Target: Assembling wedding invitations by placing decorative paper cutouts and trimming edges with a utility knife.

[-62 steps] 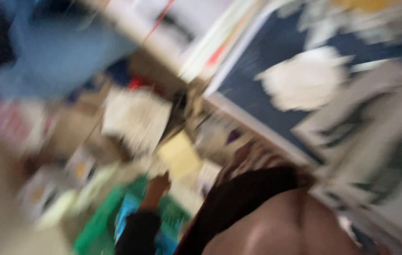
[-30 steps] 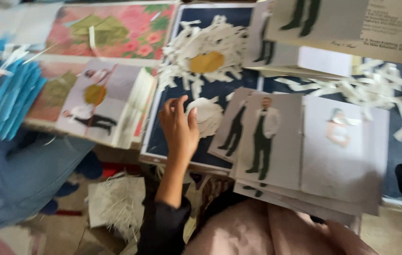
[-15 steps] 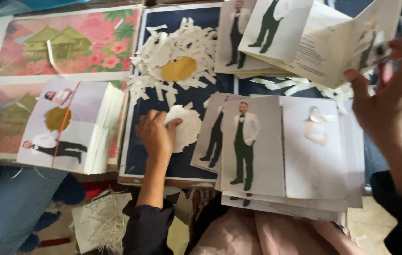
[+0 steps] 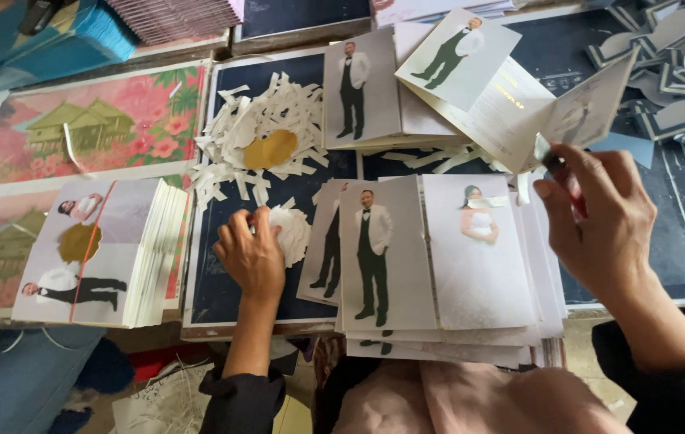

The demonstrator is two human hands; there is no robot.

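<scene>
Your left hand (image 4: 251, 253) lies on the dark board (image 4: 222, 289), fingers curled and pinching at a small stack of round white paper pieces (image 4: 290, 233) just beside the front pile of printed cards (image 4: 431, 257); the top card there shows a man in a white jacket on its left half and a figure in a white gown on its right. Your right hand (image 4: 600, 221) is raised over the right end of that pile, thumb and fingers pressed together on a folded card (image 4: 576, 116) held up open; something small and dark red seems to be gripped with it, though the view is too poor to tell what. Above your left hand a heap of white paper strips (image 4: 258, 145) surrounds two gold discs (image 4: 270, 149); to the left stands a thick stack of cards (image 4: 109, 253), and behind it lies a floral picture of a house (image 4: 93, 124).
</scene>
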